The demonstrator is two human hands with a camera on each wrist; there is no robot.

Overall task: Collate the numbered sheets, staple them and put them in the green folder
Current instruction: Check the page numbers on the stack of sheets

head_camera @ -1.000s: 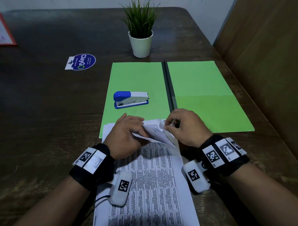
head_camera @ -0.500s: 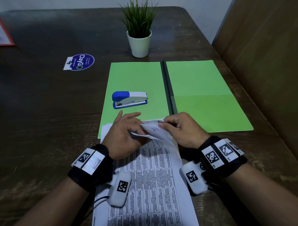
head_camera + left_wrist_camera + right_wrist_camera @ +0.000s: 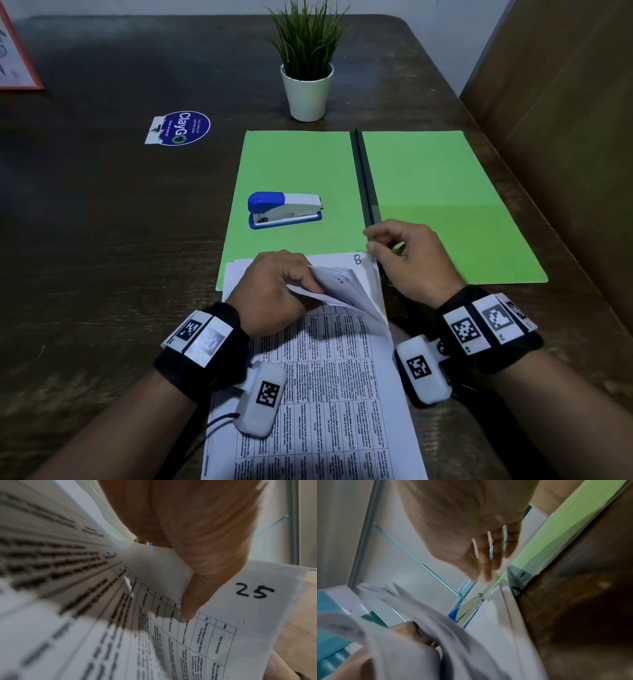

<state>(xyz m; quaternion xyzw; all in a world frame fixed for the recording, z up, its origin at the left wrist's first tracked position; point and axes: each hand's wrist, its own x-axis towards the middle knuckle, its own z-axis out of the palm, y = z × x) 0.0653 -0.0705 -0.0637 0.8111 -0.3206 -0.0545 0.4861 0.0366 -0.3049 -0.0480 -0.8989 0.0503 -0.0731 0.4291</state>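
Step in hand: I judge that the collating is under way. The numbers at the far right corners are being checked, and nothing is stapled yet.
Left hand: the left hand (image 3: 274, 291) grips several far corners bent back toward me, thumb on top. The left wrist view shows a sheet marked 25 (image 3: 254, 592) under the thumb.
Right hand: the right hand (image 3: 414, 260) hovers just beside the far right corner of the stack, fingers loosely curled. I see nothing between them.
Sheets: the sheets (image 3: 335, 394) lie at the near edge of the tabletop (image 3: 102, 240), between my two wrists. Their far end overlaps the near edge of the green folder (image 3: 445, 178). The exposed sheet shows an 8 (image 3: 358, 259).
Key relation: the long axis of the stack runs from the near edge toward the far edge. The numbered corners sit at the far right, so the right hand is the nearer one to lift the next corner, I think.
Folder: it is open flat beyond the stack, spine pointing away from me.
Stapler: the stapler (image 3: 285, 209) stands on the left leaf, just beyond the left hand.
Surface: dark wood with a dull shine, so paper should slide easily on it.
Room: a potted plant (image 3: 307, 68) stands near the far edge, a round sticker (image 3: 180, 127) to its left. A brown panel (image 3: 565, 137) runs along the right edge.
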